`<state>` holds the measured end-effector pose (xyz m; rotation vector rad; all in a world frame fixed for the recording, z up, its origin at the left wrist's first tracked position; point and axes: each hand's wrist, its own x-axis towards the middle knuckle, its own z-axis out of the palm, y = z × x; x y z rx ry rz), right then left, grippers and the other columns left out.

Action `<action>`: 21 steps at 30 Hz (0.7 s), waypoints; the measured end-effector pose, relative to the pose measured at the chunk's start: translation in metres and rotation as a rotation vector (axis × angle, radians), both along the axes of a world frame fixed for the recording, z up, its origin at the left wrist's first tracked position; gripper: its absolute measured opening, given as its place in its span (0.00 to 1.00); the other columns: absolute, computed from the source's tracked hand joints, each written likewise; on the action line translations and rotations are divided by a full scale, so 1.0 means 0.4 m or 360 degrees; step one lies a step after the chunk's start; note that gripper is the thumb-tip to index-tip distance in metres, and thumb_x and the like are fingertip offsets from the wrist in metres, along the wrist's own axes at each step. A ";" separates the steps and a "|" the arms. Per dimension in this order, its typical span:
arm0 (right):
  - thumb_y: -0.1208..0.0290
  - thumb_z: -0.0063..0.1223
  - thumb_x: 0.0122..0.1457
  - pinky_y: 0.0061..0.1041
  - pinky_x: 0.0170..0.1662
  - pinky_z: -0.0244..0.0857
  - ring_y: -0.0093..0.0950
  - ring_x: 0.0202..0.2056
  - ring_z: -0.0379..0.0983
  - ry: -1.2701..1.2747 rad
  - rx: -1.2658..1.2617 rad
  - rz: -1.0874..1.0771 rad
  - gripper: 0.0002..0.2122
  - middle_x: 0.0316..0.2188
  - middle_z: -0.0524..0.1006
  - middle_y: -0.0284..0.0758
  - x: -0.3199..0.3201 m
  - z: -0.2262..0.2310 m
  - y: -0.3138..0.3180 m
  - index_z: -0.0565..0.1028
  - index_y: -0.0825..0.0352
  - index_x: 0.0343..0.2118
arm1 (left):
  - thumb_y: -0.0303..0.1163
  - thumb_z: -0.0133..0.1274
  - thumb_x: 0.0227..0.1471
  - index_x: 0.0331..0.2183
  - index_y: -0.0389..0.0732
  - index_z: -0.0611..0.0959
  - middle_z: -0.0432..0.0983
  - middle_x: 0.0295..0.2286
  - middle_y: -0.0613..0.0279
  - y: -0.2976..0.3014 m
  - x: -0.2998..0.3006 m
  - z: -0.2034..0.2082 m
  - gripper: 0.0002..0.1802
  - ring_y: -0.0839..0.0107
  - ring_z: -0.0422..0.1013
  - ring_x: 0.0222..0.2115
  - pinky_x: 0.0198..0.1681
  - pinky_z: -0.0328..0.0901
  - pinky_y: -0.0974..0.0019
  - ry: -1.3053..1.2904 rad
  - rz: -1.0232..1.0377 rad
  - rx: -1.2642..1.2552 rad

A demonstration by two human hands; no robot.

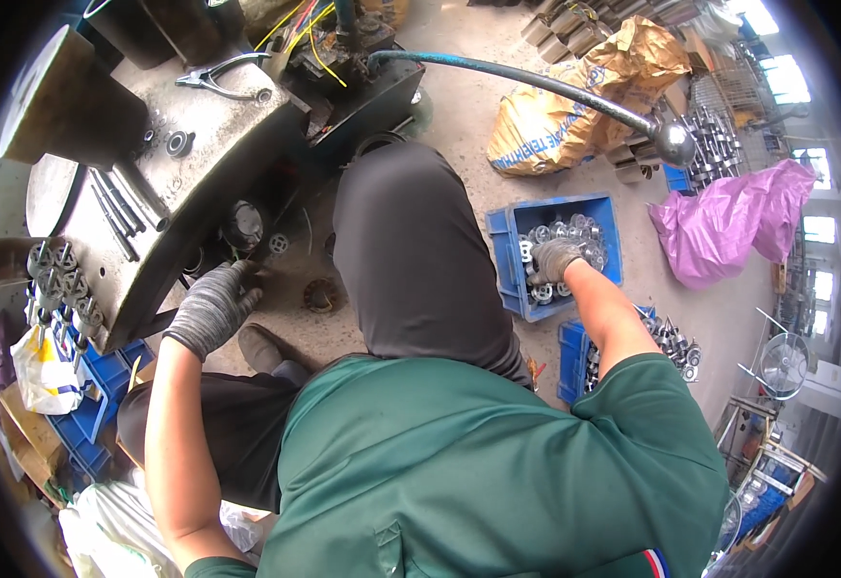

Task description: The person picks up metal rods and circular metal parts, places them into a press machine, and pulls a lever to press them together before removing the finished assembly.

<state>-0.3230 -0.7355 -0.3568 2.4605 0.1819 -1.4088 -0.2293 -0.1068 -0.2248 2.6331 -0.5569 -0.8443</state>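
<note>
My left hand [212, 308], in a grey knitted glove, is by the curved edge of the metal workbench [199, 159]. Its fingers are curled together at the tips; whatever they pinch is too small to make out. Just beyond the fingertips shows a round, shiny metal part [244, 223]. Over to the right, my gloved right hand [557, 260] reaches down inside a blue plastic bin [541, 310]. Round, spoked metal parts [574, 231] lie heaped about it. The right fingers bend in among these parts, and their grip is partly hidden.
Pliers [223, 79], black rods [117, 214] and a ring [180, 144] lie on the bench. A long lever with a ball end [674, 144] sticks out overhead to the right. Another blue bin [572, 361], a paper sack [574, 111] and a purple bag [728, 222] stand on the floor.
</note>
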 end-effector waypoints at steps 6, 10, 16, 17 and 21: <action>0.41 0.65 0.50 0.43 0.54 0.76 0.47 0.48 0.84 -0.0159 -0.0050 -0.0139 0.32 0.45 0.86 0.48 -0.015 -0.017 0.007 0.85 0.66 0.48 | 0.33 0.61 0.60 0.53 0.38 0.82 0.82 0.43 0.46 0.000 -0.002 -0.024 0.21 0.46 0.78 0.46 0.52 0.72 0.50 0.0047 0.0070 0.0003; 0.47 0.63 0.52 0.42 0.52 0.78 0.44 0.49 0.84 -0.0216 -0.0118 -0.0225 0.27 0.46 0.86 0.47 -0.028 -0.012 0.024 0.86 0.65 0.47 | 0.37 0.61 0.61 0.53 0.38 0.82 0.82 0.42 0.40 -0.008 -0.004 -0.019 0.22 0.42 0.78 0.46 0.53 0.71 0.46 0.0026 0.0020 0.0015; 0.42 0.56 0.61 0.44 0.59 0.71 0.48 0.54 0.80 -0.0602 -0.0004 -0.0753 0.31 0.50 0.84 0.50 -0.107 -0.002 0.013 0.80 0.65 0.56 | 0.38 0.60 0.61 0.52 0.38 0.82 0.82 0.44 0.41 -0.018 -0.024 0.017 0.21 0.42 0.77 0.47 0.53 0.71 0.46 -0.0037 0.0012 -0.0028; 0.42 0.56 0.62 0.44 0.59 0.71 0.49 0.54 0.80 -0.0663 0.0038 -0.0798 0.31 0.51 0.83 0.51 -0.120 -0.005 0.006 0.80 0.65 0.56 | 0.37 0.60 0.61 0.53 0.38 0.82 0.81 0.45 0.42 -0.020 -0.026 0.023 0.21 0.42 0.77 0.48 0.54 0.71 0.46 -0.0045 0.0003 -0.0034; 0.49 0.57 0.66 0.43 0.54 0.74 0.44 0.47 0.83 -0.0899 0.0742 -0.1276 0.25 0.42 0.85 0.50 -0.158 0.053 -0.047 0.81 0.71 0.49 | 0.36 0.61 0.60 0.55 0.39 0.81 0.81 0.46 0.42 -0.039 -0.031 0.054 0.23 0.43 0.77 0.49 0.55 0.71 0.47 -0.0049 -0.0042 -0.0092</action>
